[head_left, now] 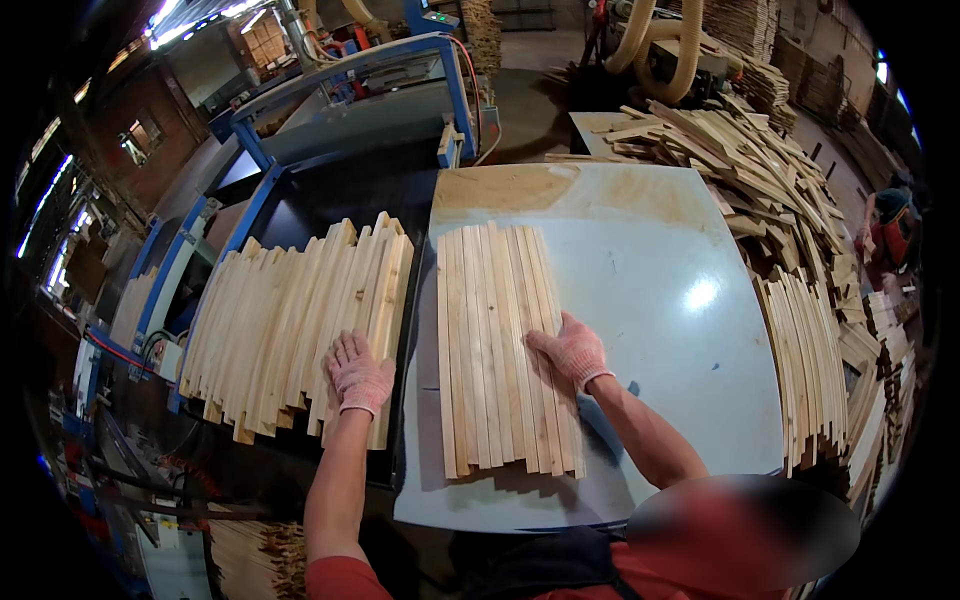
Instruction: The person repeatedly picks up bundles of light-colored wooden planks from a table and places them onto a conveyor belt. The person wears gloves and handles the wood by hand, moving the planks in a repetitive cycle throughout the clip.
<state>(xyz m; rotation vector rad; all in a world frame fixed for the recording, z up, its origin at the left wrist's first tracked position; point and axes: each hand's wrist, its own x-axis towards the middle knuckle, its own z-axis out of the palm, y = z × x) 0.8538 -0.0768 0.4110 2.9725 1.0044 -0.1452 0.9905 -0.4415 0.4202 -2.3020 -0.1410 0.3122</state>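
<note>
A worker's gloved left hand lay flat, fingers spread, steadying fanned pale wooden slats, while the right hand, fingers together, squared a neat slat row on the grey steel table

left hand: gloved, flat, palm down | right hand: gloved, flat, fingers spread

One small screen shows — a glowing green display on a blue control box at the top of the view, above the blue machine. It is too small to make out further. No packages, labels or signs are visible.
</note>
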